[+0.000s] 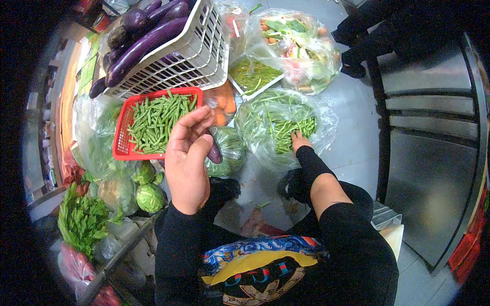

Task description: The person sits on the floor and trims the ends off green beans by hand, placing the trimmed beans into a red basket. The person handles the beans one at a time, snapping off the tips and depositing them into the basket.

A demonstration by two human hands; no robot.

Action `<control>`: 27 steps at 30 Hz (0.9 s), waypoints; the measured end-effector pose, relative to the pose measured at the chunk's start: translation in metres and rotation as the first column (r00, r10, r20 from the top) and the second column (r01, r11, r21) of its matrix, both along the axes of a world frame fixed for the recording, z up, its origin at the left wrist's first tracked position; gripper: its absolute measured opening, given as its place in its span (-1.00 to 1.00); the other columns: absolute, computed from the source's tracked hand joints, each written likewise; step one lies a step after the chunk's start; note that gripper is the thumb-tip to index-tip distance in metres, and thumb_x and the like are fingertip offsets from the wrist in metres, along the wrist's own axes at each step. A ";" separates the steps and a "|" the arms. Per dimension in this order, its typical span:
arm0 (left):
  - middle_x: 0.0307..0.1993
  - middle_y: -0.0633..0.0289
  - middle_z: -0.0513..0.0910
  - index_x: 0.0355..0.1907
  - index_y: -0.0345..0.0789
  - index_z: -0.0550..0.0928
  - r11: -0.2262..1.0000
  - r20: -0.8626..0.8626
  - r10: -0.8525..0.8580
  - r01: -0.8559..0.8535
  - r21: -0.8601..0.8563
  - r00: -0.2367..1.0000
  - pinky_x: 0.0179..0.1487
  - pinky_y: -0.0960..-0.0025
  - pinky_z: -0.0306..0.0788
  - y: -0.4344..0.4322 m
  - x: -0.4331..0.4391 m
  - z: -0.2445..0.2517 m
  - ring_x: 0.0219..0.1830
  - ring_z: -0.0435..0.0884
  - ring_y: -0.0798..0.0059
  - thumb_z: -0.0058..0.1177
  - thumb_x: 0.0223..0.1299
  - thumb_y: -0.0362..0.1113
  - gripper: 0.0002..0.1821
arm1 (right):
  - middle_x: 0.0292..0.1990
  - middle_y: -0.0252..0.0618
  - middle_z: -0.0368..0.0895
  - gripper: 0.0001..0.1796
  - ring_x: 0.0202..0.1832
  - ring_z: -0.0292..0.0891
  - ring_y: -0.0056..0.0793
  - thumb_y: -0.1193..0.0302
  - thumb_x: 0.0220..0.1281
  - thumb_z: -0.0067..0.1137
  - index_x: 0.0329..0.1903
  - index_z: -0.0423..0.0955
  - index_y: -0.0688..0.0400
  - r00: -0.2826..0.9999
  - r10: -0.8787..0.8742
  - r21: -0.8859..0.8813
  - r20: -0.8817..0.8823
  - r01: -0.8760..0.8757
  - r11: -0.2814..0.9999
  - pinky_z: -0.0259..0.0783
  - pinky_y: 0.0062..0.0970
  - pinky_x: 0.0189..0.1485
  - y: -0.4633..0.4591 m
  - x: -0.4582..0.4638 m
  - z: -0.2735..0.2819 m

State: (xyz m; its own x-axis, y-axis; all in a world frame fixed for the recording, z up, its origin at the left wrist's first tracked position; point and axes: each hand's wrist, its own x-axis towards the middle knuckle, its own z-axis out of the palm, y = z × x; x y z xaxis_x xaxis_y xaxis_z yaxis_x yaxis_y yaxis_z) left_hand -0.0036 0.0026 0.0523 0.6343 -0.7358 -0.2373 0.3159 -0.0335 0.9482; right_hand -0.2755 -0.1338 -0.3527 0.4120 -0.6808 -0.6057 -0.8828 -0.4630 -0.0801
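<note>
My left hand (190, 160) is raised in front of the red plastic basket (119, 142), its fingers half curled and nothing visible in it. Short pieces of green bean (153, 122) fill the basket. Reaching to the right, my right hand (300, 140) has its fingers among the long green beans (285, 132) in an open clear plastic bag (264, 151) on the floor. Its fingertips are partly hidden by the beans, so a grip cannot be made out. Just behind my left thumb shows the end of a purple eggplant (215, 154).
A white plastic crate (206, 49) of eggplants (147, 48) stands at the far left. Beyond the bean bag lie a white tray of green trimmings (254, 74) and a bag of food scraps (294, 49). Cabbages (150, 197) and celery (82, 220) are at left. Another person's legs (363, 38) show top right.
</note>
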 end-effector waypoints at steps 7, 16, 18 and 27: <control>0.10 0.11 0.54 0.07 -0.49 0.49 0.999 0.079 -0.046 0.045 0.015 0.996 0.29 0.35 0.27 0.000 -0.008 -0.007 0.14 0.49 0.37 -0.13 0.08 -0.59 -0.57 | 0.14 0.02 0.42 -0.59 0.05 0.51 -0.03 0.50 0.09 0.18 0.06 0.46 0.24 0.993 0.107 0.091 -0.056 -0.101 0.991 0.50 -0.14 0.05 -0.011 0.004 -0.010; 0.08 0.23 0.51 0.04 -0.42 0.50 0.990 0.173 -0.137 0.138 0.003 0.975 0.22 0.45 0.28 0.002 -0.005 -0.012 0.12 0.46 0.52 -0.09 0.11 -0.63 -0.62 | 0.09 0.05 0.49 -0.56 0.07 0.49 0.00 0.39 0.18 0.10 0.15 0.43 0.15 0.999 -0.023 0.144 0.034 0.018 0.989 0.46 -0.14 0.09 -0.017 -0.003 -0.016; 0.08 0.22 0.51 0.03 -0.42 0.50 0.989 0.187 -0.147 0.146 0.015 0.971 0.24 0.45 0.27 0.003 -0.004 -0.013 0.13 0.45 0.52 -0.08 0.11 -0.63 -0.62 | 0.22 0.05 0.37 -0.52 0.12 0.46 0.00 0.42 0.17 0.10 0.19 0.39 0.15 0.996 -0.007 0.104 0.091 -0.003 0.995 0.46 -0.15 0.12 -0.019 0.001 -0.014; 0.05 0.18 0.52 -0.05 -0.44 0.53 0.980 0.243 -0.196 0.184 0.071 0.950 0.29 0.42 0.22 0.002 -0.008 -0.015 0.15 0.45 0.47 -0.04 0.07 -0.62 -0.67 | 0.16 0.06 0.34 -0.56 0.07 0.49 0.01 0.38 0.16 0.13 0.15 0.46 -0.04 0.997 0.058 0.183 -0.041 -0.050 0.982 0.50 -0.15 0.04 -0.011 0.011 -0.024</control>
